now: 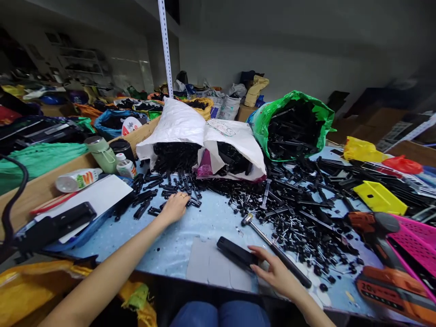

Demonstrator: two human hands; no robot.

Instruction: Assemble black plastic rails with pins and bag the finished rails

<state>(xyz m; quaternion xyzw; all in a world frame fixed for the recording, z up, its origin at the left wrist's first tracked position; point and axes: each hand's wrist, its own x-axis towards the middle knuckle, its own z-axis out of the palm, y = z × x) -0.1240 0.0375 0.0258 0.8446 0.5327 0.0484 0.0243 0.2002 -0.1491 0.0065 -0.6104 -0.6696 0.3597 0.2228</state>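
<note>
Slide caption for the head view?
Left hand at small black parts, right hand at a larger black piece, hammer alongside.

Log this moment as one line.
left hand: at small black plastic parts | right hand: holds oblong black plastic piece | nearby: black-handled metal hammer

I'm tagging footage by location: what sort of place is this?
Probably an assembly workshop: loose screws are heaped near a cordless drill, and open bags hold masses of black parts.
</note>
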